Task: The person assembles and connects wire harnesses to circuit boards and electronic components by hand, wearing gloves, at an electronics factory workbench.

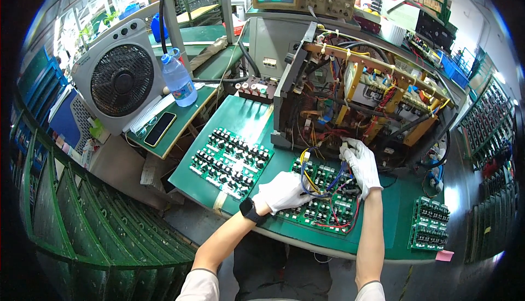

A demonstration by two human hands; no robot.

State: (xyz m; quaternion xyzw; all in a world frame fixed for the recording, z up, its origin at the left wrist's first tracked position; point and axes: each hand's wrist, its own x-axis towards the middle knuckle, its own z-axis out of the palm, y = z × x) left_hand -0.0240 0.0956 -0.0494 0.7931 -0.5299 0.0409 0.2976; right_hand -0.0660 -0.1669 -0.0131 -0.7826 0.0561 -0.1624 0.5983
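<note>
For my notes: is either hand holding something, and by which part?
Cannot tell: the white-gloved left hand is at blue and yellow wires, the white-gloved right hand at the open, dark-framed machine.

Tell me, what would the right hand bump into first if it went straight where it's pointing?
Probably the tangled wiring inside the open-framed electrical unit, just past the right hand; depth is hard to judge.
</note>
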